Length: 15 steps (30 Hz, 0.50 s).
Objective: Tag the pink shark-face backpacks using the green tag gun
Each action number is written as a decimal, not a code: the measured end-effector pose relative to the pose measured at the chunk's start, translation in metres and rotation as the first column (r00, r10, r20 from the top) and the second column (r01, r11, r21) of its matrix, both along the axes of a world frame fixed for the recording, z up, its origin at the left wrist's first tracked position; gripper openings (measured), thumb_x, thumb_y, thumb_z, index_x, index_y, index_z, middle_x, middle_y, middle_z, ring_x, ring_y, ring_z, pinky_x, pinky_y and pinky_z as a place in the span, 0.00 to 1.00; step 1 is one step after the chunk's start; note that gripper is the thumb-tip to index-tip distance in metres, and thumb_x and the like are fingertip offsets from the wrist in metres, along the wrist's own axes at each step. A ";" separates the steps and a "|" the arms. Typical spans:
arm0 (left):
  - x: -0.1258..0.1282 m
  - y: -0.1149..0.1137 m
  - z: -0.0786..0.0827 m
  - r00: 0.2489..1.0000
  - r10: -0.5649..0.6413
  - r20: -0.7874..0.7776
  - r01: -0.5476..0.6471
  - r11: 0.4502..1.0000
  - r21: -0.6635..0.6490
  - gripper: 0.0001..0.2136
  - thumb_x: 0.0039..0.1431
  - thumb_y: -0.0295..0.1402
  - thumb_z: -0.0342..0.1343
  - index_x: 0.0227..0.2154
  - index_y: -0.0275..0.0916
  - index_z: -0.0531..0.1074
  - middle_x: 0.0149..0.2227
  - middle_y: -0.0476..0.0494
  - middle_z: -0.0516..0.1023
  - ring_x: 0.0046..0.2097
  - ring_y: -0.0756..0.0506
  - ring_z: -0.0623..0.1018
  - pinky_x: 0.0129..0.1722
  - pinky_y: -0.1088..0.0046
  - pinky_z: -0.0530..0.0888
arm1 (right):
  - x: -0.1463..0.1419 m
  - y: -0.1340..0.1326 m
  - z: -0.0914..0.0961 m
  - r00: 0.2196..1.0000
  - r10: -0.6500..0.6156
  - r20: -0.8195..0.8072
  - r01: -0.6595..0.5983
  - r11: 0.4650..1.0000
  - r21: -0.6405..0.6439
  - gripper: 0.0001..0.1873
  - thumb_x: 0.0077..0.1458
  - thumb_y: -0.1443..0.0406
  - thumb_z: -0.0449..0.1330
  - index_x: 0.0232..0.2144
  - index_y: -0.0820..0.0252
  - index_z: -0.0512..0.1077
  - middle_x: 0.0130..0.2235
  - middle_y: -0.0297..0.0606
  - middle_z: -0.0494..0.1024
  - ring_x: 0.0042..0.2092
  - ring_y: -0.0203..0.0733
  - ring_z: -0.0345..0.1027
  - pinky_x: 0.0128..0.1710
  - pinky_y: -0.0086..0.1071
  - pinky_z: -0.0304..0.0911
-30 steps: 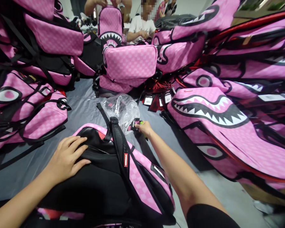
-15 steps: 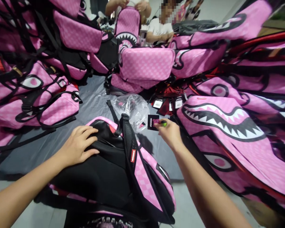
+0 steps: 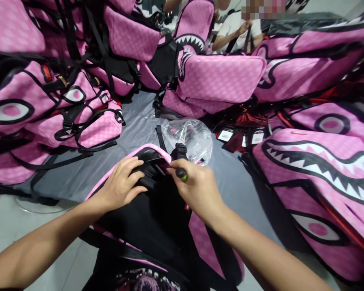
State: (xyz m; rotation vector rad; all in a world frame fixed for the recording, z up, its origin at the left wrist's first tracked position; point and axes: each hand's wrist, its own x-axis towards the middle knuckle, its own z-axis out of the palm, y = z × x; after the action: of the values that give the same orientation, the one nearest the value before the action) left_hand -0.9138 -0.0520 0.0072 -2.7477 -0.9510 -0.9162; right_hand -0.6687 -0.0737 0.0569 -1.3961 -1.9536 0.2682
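Note:
A black and pink backpack [image 3: 164, 218] lies back-panel up in front of me. My left hand [image 3: 124, 178] rests on its upper part with fingers spread, touching the black fabric by the pink-trimmed top edge. At that edge my right hand [image 3: 197, 186] is closed, pinching a black card [image 3: 157, 161] with a pink piece on it, which lies against the bag's opening. A tool with a black and green handle [image 3: 181, 174] sticks out of the same fist; its working end is hidden by the fingers.
A clear plastic bag [image 3: 194, 137] lies just past the backpack on the grey table cover [image 3: 139, 109]. Black hang tags [image 3: 241, 135] with red tassels sit to its right. Pink shark-mouth backpacks [image 3: 221, 76] are piled left, behind and right. A person [image 3: 238, 30] works across the table.
My right hand has moved left with the card and tool, from beside the plastic bag to the backpack's top edge. My left hand stays on the bag. The view has shifted left.

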 end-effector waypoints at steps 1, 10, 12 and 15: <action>-0.002 -0.002 0.000 0.998 0.024 0.054 -0.024 1.000 -0.005 0.15 0.58 0.32 0.63 0.45 0.38 0.66 0.54 0.33 0.70 0.60 0.37 0.69 0.59 0.50 0.71 | -0.004 0.004 -0.006 0.999 0.016 0.038 -0.012 0.995 -0.101 0.07 0.58 0.70 0.58 0.33 0.56 0.76 0.31 0.34 0.81 0.31 0.41 0.76 0.31 0.30 0.64; -0.020 -0.002 -0.003 0.873 0.465 -0.148 -0.479 0.760 -0.439 0.29 0.60 0.46 0.58 0.59 0.39 0.59 0.54 0.34 0.75 0.52 0.35 0.78 0.48 0.56 0.76 | -0.038 0.026 -0.021 0.800 0.280 0.531 -0.013 0.892 -0.451 0.13 0.55 0.74 0.55 0.38 0.59 0.77 0.34 0.43 0.81 0.36 0.48 0.77 0.30 0.31 0.60; -0.017 0.000 -0.005 0.849 0.489 -0.200 -0.525 0.744 -0.413 0.29 0.60 0.47 0.58 0.58 0.38 0.60 0.52 0.34 0.77 0.50 0.35 0.80 0.44 0.59 0.76 | -0.044 0.029 -0.021 0.753 0.321 0.575 -0.028 0.888 -0.458 0.16 0.54 0.77 0.53 0.39 0.61 0.77 0.39 0.47 0.80 0.37 0.48 0.77 0.31 0.32 0.62; -0.013 -0.001 -0.007 0.835 0.511 -0.205 -0.550 0.767 -0.329 0.27 0.61 0.47 0.57 0.57 0.38 0.61 0.49 0.34 0.78 0.48 0.35 0.80 0.41 0.61 0.76 | -0.047 0.033 -0.020 0.738 0.349 0.577 -0.019 0.866 -0.499 0.17 0.53 0.77 0.53 0.40 0.62 0.76 0.39 0.48 0.80 0.40 0.50 0.77 0.34 0.33 0.64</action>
State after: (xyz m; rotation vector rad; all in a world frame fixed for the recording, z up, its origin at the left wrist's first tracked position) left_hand -0.9263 -0.0526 0.0007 -2.4986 -1.9240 -0.5192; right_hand -0.7156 -0.0403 0.0367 -1.7587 -2.7684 0.4042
